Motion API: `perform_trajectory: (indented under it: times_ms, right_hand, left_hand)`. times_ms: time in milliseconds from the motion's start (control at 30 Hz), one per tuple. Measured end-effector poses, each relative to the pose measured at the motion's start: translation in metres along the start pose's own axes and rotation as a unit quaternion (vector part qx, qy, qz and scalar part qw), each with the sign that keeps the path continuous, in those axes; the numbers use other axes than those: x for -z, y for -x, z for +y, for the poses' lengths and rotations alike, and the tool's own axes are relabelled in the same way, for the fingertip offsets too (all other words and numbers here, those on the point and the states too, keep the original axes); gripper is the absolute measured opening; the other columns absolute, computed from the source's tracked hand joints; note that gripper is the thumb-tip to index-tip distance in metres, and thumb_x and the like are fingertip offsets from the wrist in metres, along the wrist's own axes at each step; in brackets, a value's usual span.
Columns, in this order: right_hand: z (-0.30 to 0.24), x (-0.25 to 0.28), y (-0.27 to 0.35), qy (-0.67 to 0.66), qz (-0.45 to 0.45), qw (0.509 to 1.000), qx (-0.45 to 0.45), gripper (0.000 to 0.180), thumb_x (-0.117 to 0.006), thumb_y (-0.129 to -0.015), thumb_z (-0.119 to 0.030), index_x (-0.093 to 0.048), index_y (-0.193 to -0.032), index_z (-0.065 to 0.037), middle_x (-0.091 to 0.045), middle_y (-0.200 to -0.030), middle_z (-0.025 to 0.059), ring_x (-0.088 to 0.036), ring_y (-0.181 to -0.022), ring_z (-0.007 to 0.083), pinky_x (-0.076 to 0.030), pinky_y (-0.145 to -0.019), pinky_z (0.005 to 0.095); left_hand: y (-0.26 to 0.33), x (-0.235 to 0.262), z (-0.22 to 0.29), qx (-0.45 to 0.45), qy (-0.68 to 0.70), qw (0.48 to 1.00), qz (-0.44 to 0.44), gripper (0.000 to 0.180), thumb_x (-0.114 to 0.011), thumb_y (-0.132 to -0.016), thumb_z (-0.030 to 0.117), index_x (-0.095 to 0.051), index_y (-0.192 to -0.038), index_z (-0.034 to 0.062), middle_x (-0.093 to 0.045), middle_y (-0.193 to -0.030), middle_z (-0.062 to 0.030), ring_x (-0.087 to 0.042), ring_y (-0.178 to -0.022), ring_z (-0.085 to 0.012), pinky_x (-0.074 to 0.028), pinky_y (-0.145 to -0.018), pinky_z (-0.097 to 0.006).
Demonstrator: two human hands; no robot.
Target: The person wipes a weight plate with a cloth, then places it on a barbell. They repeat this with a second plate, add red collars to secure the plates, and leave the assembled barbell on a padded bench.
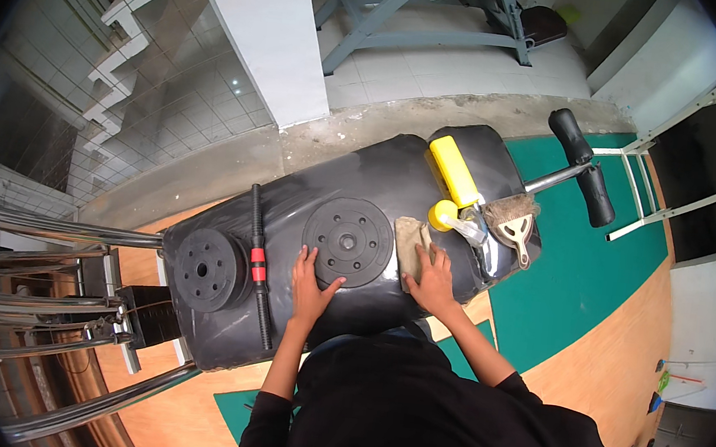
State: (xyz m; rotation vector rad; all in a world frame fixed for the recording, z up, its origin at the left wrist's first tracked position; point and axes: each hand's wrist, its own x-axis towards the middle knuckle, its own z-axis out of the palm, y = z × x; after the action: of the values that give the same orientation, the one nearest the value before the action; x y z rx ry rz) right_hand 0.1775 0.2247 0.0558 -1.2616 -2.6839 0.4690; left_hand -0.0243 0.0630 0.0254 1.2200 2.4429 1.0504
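Observation:
A black round weight plate [345, 266] with a ring of holes lies flat on a black padded bench [290, 208]. My left hand [310, 295] is at its near left rim, fingers spread and thumb apart, touching the plate without wrapping round it. Right of the plate is a folded beige cloth [409, 242]. My right hand [434, 282] is on the cloth's near right edge, its thumb on one side and fingers on the other. A black dumbbell bar [258, 230] with a red middle lies left of the plate. Farther left are stacked black plates [206, 270].
On the bench's right end lie a yellow bottle [453, 171], a yellow-capped clear spray bottle [471, 228] and a brush [515, 228]. A padded roller [582, 168] sticks out beyond. Metal rails [87, 230] stand at left. A green mat [572, 263] covers the floor at right.

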Motion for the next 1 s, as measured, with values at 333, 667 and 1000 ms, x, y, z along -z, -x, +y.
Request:
perform_trajectory:
  times_ms: [333,667,1000]
  right_hand:
    - [0.107,0.032,-0.03,-0.199,0.191,0.96,-0.044,0.083,-0.087,-0.055,-0.028,-0.044,-0.122,-0.004,-0.044,-0.112,0.0159,-0.041,-0.106,0.0322,-0.032,-0.093,0.0418]
    - [0.117,0.062,-0.059,-0.231,0.067,0.948,0.209,0.037,-0.067,-0.066,-0.002,-0.04,-0.091,-0.006,-0.059,-0.106,0.015,-0.059,-0.094,0.0324,-0.046,-0.082,0.0384]
    - [0.057,0.1,-0.028,-0.444,-0.022,0.896,0.004,0.025,-0.064,-0.084,-0.011,-0.056,-0.105,0.0,-0.064,-0.098,0.0086,-0.058,-0.062,0.0117,-0.049,-0.06,0.0264]
  left_hand:
    - [-0.005,-0.005,-0.006,0.104,0.002,0.993,-0.051,0.109,-0.083,-0.063,0.037,-0.021,-0.141,-0.0076,-0.022,-0.147,-0.0251,-0.029,-0.134,-0.0364,-0.034,-0.106,-0.038]
    - [-0.012,0.0,0.006,0.166,-0.035,0.98,-0.1,0.114,-0.082,-0.061,0.043,-0.018,-0.143,-0.0043,-0.019,-0.15,-0.0207,-0.038,-0.13,-0.0338,-0.041,-0.1,-0.039]
    - [-0.013,0.0,0.003,0.17,-0.039,0.978,-0.11,0.115,-0.083,-0.061,0.042,-0.017,-0.143,-0.004,-0.018,-0.15,-0.0206,-0.037,-0.13,-0.0349,-0.041,-0.1,-0.04]
